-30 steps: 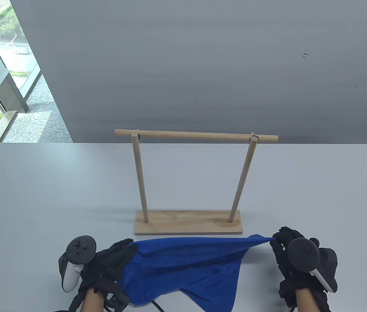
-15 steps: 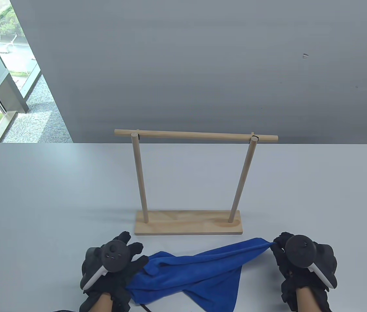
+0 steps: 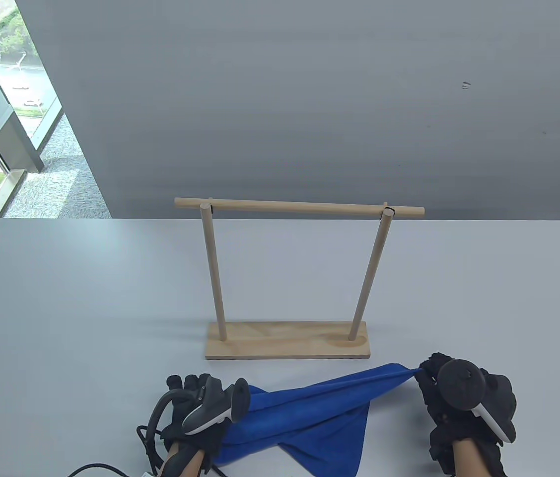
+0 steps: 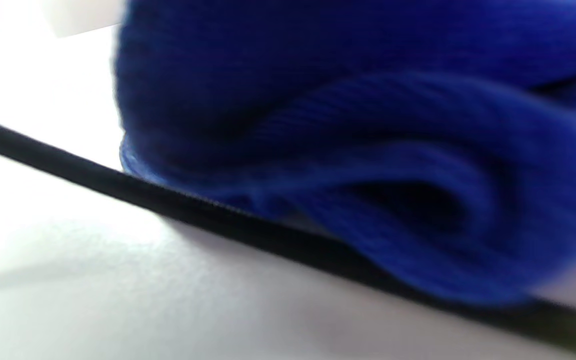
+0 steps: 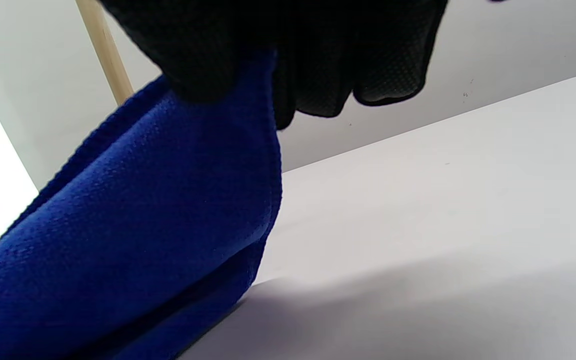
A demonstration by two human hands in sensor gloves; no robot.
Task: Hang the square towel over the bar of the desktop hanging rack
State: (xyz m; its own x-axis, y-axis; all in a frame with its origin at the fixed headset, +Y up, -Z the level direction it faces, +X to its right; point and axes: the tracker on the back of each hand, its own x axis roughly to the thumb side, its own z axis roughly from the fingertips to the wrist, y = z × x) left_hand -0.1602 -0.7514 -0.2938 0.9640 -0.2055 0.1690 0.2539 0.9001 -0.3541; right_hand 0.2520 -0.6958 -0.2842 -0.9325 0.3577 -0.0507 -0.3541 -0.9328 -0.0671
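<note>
The wooden rack stands mid-table, its bar (image 3: 300,207) on two posts above a flat base (image 3: 287,340). The blue square towel (image 3: 319,412) stretches in front of the base, between my hands, and sags toward the table's front edge. My right hand (image 3: 426,378) pinches the towel's right corner, which the right wrist view shows under its fingers (image 5: 248,65) with the towel (image 5: 143,225) hanging down. My left hand (image 3: 191,397) is rolled on its side at the towel's left end; its grip is hidden. The left wrist view shows bunched towel (image 4: 368,150) and no fingers.
A black cable (image 3: 91,469) trails from my left wrist and crosses the left wrist view (image 4: 218,220) in front of the towel. One rack post (image 5: 105,55) shows behind the towel in the right wrist view. The table's far edge runs behind the rack.
My left hand has moved right and rolled over onto its side, and the towel's left end has bunched and dropped lower. My right hand has kept its pinch and barely moved.
</note>
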